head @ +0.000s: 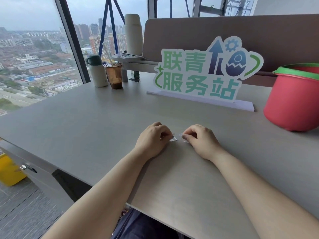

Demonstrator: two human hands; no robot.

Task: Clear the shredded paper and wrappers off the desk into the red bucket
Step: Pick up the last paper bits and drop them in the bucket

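One view only: we look from a head-worn wide-angle camera, forward and down across the desk (86, 118). Both forearms enter from the bottom edge, so we sit close over the near desk edge. The window (34, 49) fills the upper left, the partition (207, 31) closes the back, and the red bucket (291, 100) is cut by the right edge. Straight lines bow near the borders.
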